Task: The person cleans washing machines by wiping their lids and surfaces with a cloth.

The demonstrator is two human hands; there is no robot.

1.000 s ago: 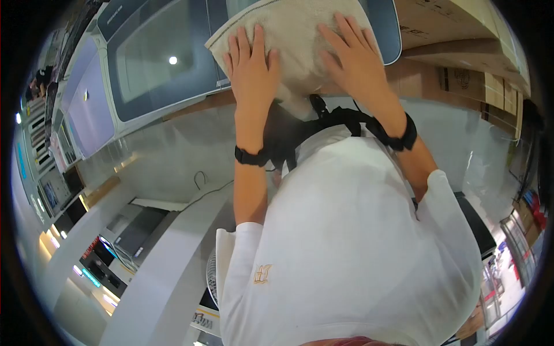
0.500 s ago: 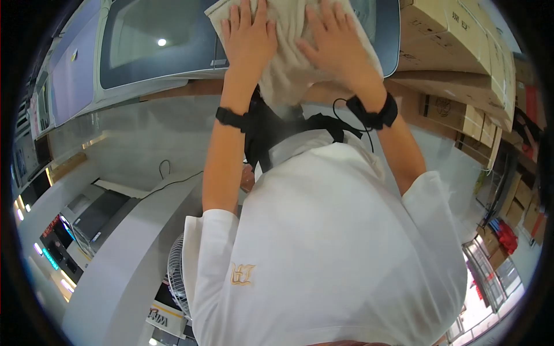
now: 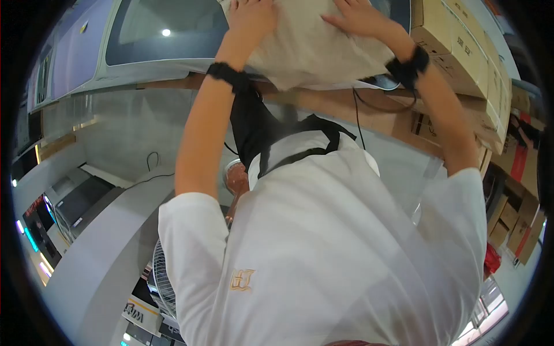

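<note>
A piece of beige cloth (image 3: 311, 52) lies over the dark glass tabletop at the top of the view, its near end draping past the front edge. My left hand (image 3: 254, 17) rests flat on the cloth's left side, fingertips partly cut off by the frame's top. On the right side, my right hand (image 3: 363, 20) touches the cloth with its thumb held away from the fingers, which run to the top edge. Neither hand grips anything. Black bands circle both wrists. The far part of the cloth is out of view.
The dark tabletop (image 3: 167, 34) extends left. Stacked cardboard boxes (image 3: 461, 52) stand close on the right. A black cable (image 3: 359, 118) hangs below the table's front edge. At lower left are a fan (image 3: 164, 282) and a pale curved counter (image 3: 109, 242).
Both hands are nearer the frame's top, and the right one has shifted right. The cloth's near part now looks wider and smoother. The view has shifted slightly.
</note>
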